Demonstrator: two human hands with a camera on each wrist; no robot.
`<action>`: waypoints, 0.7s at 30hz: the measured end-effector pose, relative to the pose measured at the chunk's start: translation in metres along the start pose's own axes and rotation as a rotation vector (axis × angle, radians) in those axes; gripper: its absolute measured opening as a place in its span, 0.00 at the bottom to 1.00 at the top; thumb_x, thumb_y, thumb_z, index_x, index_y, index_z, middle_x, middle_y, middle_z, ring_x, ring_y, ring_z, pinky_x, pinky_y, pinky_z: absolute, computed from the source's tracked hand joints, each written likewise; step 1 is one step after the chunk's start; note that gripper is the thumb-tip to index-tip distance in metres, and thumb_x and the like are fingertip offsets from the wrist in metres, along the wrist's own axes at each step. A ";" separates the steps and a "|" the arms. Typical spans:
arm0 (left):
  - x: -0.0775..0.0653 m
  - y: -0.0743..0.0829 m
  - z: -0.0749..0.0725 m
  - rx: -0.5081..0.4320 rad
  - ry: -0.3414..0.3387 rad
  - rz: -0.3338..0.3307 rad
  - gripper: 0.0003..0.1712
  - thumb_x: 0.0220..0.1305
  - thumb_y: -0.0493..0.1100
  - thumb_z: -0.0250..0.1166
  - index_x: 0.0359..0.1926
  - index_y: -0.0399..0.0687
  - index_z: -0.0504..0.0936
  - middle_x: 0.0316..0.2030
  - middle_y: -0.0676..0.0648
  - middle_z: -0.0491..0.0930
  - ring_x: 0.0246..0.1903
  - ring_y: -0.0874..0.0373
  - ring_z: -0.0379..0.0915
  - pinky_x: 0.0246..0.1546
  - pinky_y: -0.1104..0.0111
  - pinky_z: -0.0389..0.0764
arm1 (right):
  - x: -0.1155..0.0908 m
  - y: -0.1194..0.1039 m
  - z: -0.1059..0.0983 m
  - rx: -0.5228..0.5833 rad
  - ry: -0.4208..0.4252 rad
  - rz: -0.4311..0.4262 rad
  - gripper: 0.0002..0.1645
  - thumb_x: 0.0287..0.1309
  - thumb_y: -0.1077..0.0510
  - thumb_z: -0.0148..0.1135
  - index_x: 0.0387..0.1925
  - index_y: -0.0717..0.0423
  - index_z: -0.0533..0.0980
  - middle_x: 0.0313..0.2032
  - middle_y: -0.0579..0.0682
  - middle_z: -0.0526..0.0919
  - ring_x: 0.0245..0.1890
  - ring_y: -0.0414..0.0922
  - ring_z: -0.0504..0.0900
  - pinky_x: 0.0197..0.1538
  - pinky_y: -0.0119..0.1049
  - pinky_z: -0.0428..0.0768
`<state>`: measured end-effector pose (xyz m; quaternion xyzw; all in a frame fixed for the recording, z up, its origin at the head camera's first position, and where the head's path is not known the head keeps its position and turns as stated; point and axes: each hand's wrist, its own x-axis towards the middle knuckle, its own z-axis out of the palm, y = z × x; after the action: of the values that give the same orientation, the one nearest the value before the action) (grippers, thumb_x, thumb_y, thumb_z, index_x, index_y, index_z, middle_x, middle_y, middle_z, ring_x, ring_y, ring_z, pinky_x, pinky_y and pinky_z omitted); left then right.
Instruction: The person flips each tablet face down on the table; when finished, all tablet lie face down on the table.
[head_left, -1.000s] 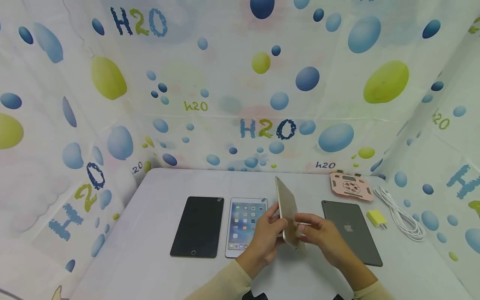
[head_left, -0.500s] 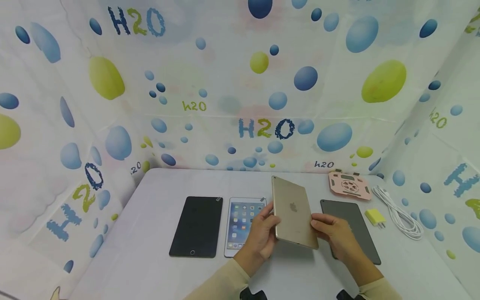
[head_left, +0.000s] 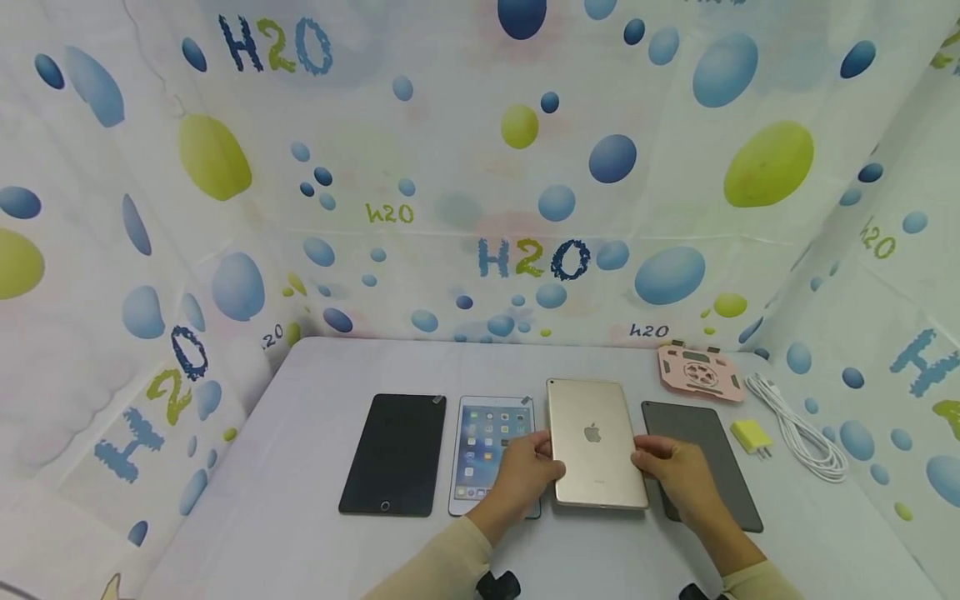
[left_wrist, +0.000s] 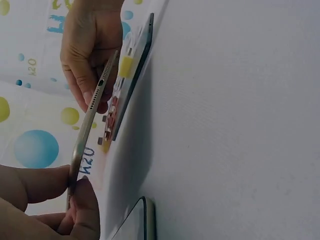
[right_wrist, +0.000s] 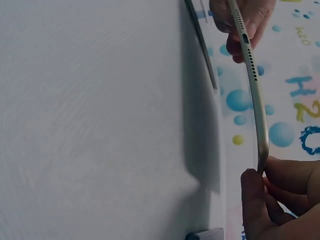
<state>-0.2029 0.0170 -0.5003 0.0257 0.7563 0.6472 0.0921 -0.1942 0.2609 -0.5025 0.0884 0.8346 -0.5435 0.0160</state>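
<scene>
Both hands hold a gold tablet [head_left: 596, 454], its back with the apple logo facing up. My left hand [head_left: 517, 479] pinches the left long edge between thumb and fingers. On the opposite edge, my right hand [head_left: 678, 471] pinches with thumb and fingertips. The wrist views show the tablet's thin edge [left_wrist: 90, 112] with its port and speaker holes, raised over the table. A white tablet [head_left: 474, 454] with a lit icon screen lies just left, partly behind the left hand. A dark grey tablet [head_left: 705, 454], back up, lies under the right hand's side.
A black tablet [head_left: 396, 454] lies face up at the far left. Toward the back right are a pink stand [head_left: 701, 373], a yellow charger plug [head_left: 750, 435] and a coiled white cable [head_left: 802, 433]. A printed curtain [head_left: 450, 167] encloses the white table [head_left: 300, 467].
The gold tablet has turned from nearly edge-on to back up and come down lower over the table. The right hand now grips its right edge, having shifted slightly right.
</scene>
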 end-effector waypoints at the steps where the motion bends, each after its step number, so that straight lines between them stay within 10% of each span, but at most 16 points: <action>1: 0.001 0.000 0.000 0.047 0.001 0.009 0.26 0.51 0.27 0.68 0.55 0.32 0.81 0.31 0.50 0.80 0.29 0.61 0.75 0.28 0.72 0.78 | 0.000 0.001 0.000 -0.028 0.002 -0.010 0.22 0.66 0.62 0.65 0.58 0.70 0.78 0.51 0.62 0.84 0.46 0.45 0.85 0.44 0.30 0.85; 5: 0.002 0.000 0.002 0.294 -0.001 0.061 0.08 0.53 0.30 0.71 0.34 0.40 0.82 0.22 0.53 0.74 0.23 0.62 0.69 0.21 0.72 0.69 | 0.002 0.005 0.002 -0.149 0.011 -0.049 0.20 0.65 0.62 0.66 0.55 0.68 0.80 0.50 0.62 0.86 0.47 0.51 0.87 0.43 0.32 0.86; 8: 0.002 0.001 0.003 0.451 -0.016 0.098 0.14 0.54 0.33 0.73 0.24 0.45 0.74 0.18 0.53 0.70 0.22 0.61 0.65 0.20 0.71 0.64 | 0.001 0.007 0.002 -0.230 0.027 -0.073 0.17 0.64 0.62 0.67 0.52 0.67 0.82 0.47 0.61 0.87 0.46 0.52 0.88 0.41 0.33 0.86; 21: 0.008 -0.001 0.012 0.688 -0.028 0.188 0.05 0.59 0.36 0.72 0.31 0.39 0.83 0.23 0.49 0.80 0.26 0.56 0.75 0.28 0.66 0.76 | 0.003 0.010 0.003 -0.364 0.066 -0.136 0.14 0.63 0.62 0.66 0.47 0.69 0.84 0.41 0.60 0.89 0.38 0.50 0.88 0.35 0.36 0.86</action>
<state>-0.2087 0.0297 -0.5034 0.1335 0.9229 0.3599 0.0287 -0.1958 0.2627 -0.5134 0.0453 0.9232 -0.3803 -0.0322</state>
